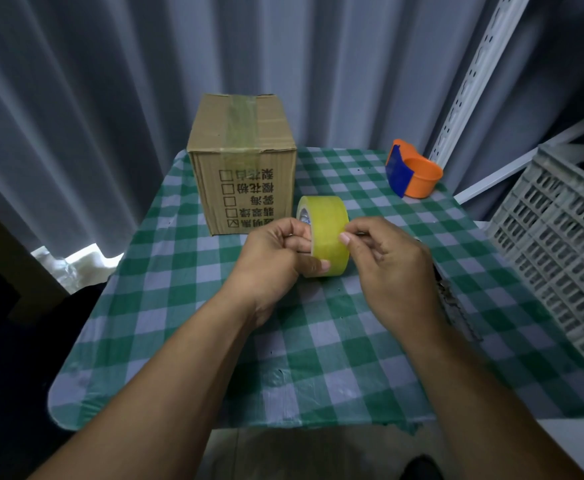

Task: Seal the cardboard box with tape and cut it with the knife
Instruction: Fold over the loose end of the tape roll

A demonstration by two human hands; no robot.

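Observation:
A cardboard box (242, 161) stands at the table's far left, its top flaps shut under a strip of yellowish tape. Black printed characters and checkboxes show on its front. In front of it I hold a roll of yellow tape (326, 230) upright above the table. My left hand (276, 261) grips the roll, fingers through its core and thumb under it. My right hand (390, 265) touches the roll's outer face with thumb and fingertips pinched at its right edge. No knife can be made out; a dark jagged object (456, 306) lies partly hidden under my right forearm.
An orange and blue tape dispenser (411, 173) lies at the table's far right. The table carries a green-and-white checked cloth (318, 358). A grey plastic crate (560, 244) stands close on the right. Grey curtains hang behind, with a white perforated rail (470, 77).

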